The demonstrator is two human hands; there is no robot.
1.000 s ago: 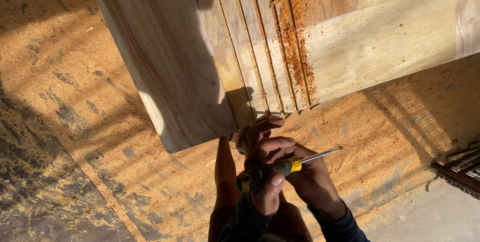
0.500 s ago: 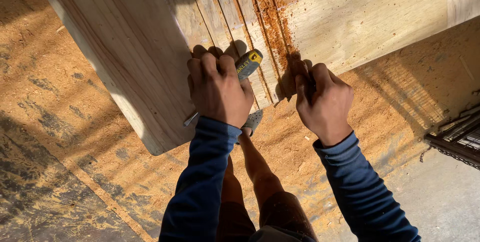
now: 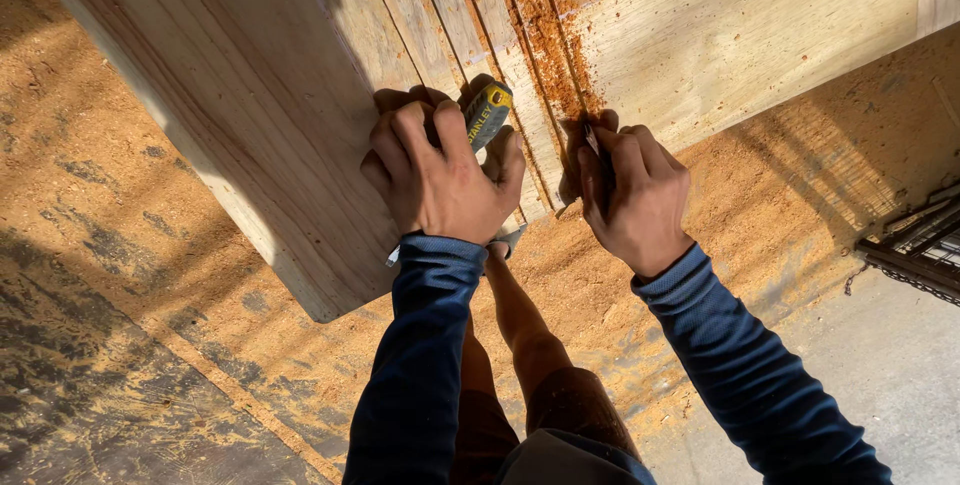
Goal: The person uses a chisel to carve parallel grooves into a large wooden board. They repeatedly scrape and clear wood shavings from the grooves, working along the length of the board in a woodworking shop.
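My left hand [image 3: 440,180] rests on a large pale wooden piece [image 3: 250,95] with several parallel grooves, fingers closed around a tool with a yellow and black handle [image 3: 487,113]. A flat metal part [image 3: 508,239] shows below that wrist at the wood's lower edge. My right hand [image 3: 635,195] pinches a thin dark tool [image 3: 592,140] and presses it against a groove filled with reddish sawdust [image 3: 545,35]. Both arms wear dark blue sleeves. What the thin tool is cannot be told.
The floor [image 3: 150,275] under the wood is covered in orange sawdust. Bare grey concrete [image 3: 900,365] lies at the lower right. Dark metal bars [image 3: 915,245] stick in from the right edge. My legs [image 3: 520,325] show below the hands.
Both hands have risen from below the wood's lower edge onto its grooved face. The yellow-handled tool now sits in my left hand, and my right hand has taken hold of a thin dark tool.
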